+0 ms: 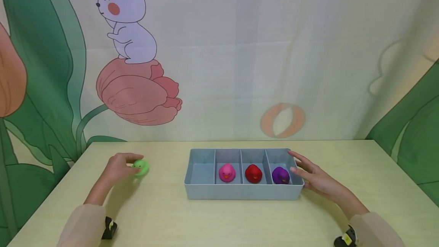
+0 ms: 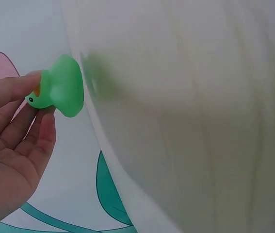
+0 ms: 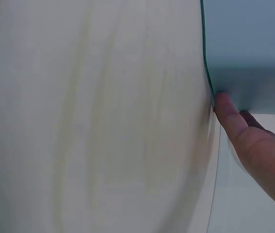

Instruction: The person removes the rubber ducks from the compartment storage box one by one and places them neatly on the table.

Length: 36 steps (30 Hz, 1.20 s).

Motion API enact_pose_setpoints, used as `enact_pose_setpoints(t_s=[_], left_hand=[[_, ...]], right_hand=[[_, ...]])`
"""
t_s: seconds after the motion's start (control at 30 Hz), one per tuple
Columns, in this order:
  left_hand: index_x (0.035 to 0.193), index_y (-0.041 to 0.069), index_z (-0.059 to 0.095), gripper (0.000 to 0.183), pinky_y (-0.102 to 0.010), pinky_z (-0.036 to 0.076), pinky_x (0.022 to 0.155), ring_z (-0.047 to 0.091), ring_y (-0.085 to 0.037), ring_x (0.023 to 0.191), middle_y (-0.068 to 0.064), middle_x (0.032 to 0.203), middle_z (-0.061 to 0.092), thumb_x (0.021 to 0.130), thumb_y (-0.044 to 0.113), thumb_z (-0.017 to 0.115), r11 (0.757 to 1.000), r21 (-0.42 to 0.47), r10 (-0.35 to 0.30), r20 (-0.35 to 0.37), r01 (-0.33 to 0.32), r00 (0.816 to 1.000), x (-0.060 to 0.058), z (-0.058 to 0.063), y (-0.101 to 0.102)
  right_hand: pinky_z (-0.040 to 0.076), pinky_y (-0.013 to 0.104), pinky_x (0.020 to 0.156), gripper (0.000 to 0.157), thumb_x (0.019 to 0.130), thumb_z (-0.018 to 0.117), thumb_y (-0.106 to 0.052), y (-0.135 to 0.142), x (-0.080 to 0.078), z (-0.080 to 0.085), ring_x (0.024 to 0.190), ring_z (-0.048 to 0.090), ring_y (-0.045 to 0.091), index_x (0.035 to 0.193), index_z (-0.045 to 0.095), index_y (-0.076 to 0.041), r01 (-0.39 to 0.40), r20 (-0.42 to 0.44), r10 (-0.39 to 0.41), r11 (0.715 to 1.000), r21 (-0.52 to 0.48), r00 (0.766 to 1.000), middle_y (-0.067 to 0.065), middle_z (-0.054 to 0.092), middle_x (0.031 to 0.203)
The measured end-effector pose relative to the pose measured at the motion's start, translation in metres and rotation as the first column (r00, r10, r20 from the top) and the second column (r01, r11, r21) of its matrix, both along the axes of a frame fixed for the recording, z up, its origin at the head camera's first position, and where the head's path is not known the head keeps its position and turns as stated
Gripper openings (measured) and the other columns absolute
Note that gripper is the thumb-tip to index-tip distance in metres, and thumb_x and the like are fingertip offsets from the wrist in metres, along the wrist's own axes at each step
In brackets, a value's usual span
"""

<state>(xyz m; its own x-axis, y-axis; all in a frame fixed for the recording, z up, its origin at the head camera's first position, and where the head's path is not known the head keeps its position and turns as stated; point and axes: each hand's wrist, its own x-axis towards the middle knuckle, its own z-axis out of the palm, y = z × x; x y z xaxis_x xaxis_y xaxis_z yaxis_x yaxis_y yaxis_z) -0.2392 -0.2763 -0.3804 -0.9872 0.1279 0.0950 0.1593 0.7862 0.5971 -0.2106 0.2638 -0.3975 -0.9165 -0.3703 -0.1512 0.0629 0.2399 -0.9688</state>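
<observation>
My left hand pinches a light green rubber duck between thumb and fingers, to the left of a grey-blue divided box. In the left wrist view, the green duck is held on its side at the fingertips, its orange beak partly covered. My right hand holds the box's right end, with fingertips at its rim and end wall. The right wrist view has the fingers against the box. In the box's compartments sit a pink duck, a red duck and a purple duck; the leftmost compartment holds none.
The box stands on a pale yellow table. Behind it hangs a printed curtain with a rabbit and flowers, meeting the table's back edge. Black wrist devices are worn below both sleeves.
</observation>
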Motion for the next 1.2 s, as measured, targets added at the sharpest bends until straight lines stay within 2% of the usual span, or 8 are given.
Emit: enact_pose_setpoints(t_s=[0.23,0.67,0.87,0.97,1.1,1.2], left_hand=[[0.111,-0.01,0.059,0.038,-0.052,0.044,0.085,0.053,-0.042,0.104,-0.027,0.11,0.059,0.076,0.0,0.068,1.0,-0.012,0.006,0.018,-0.006,1.0,0.001,-0.001,-0.006],[0.11,-0.011,0.059,0.041,-0.051,0.045,0.082,0.054,-0.042,0.1,-0.028,0.107,0.06,0.074,0.002,0.071,0.999,-0.043,-0.002,0.034,0.003,0.999,-0.001,-0.003,-0.009],[0.117,-0.009,0.056,0.046,-0.051,0.046,0.082,0.052,-0.045,0.105,-0.03,0.114,0.056,0.075,0.004,0.07,1.0,-0.025,0.012,-0.009,-0.012,1.0,0.008,0.001,-0.004],[0.12,-0.007,0.055,0.046,-0.049,0.048,0.083,0.052,-0.045,0.106,-0.03,0.117,0.054,0.077,0.004,0.068,1.0,0.006,0.023,-0.058,-0.023,0.998,0.012,0.004,0.001],[0.119,-0.006,0.055,0.044,-0.046,0.049,0.082,0.052,-0.042,0.108,-0.027,0.118,0.055,0.077,0.001,0.066,0.999,0.05,0.015,-0.141,-0.008,0.99,0.018,0.007,0.013],[0.119,-0.006,0.056,0.044,-0.046,0.049,0.083,0.053,-0.04,0.108,-0.026,0.118,0.056,0.077,0.0,0.067,0.996,0.086,0.007,-0.179,0.008,0.984,0.021,0.009,0.023]], right_hand=[[0.03,0.06,0.096,0.064,0.096,0.046,-0.026,0.0,0.0,0.0,0.132,0.006,0.051,0.147,0.008,-0.02,0.0,-0.003,0.0,1.0,-0.004,1.0,0.025,-0.008,0.149],[0.031,0.06,0.096,0.064,0.096,0.045,-0.026,0.001,0.0,0.0,0.131,0.009,0.051,0.147,0.007,-0.02,-0.002,-0.002,0.002,1.0,-0.003,1.0,0.025,-0.009,0.148],[0.033,0.059,0.096,0.065,0.096,0.046,-0.026,0.0,0.001,0.0,0.131,0.011,0.051,0.147,0.007,-0.02,0.001,0.005,-0.001,1.0,-0.006,1.0,0.025,-0.009,0.148],[0.033,0.058,0.096,0.064,0.096,0.046,-0.026,0.0,0.0,-0.001,0.131,0.011,0.051,0.147,0.007,-0.021,0.001,0.003,-0.001,1.0,-0.005,1.0,0.025,-0.009,0.148],[0.032,0.059,0.096,0.065,0.096,0.046,-0.026,0.0,0.0,0.0,0.131,0.01,0.051,0.147,0.007,-0.021,0.001,0.004,-0.001,1.0,-0.002,1.0,0.025,-0.009,0.148],[0.032,0.059,0.096,0.065,0.096,0.046,-0.026,0.0,0.0,0.0,0.131,0.01,0.051,0.147,0.006,-0.021,-0.001,0.004,0.001,1.0,-0.005,1.0,0.025,-0.009,0.148]])
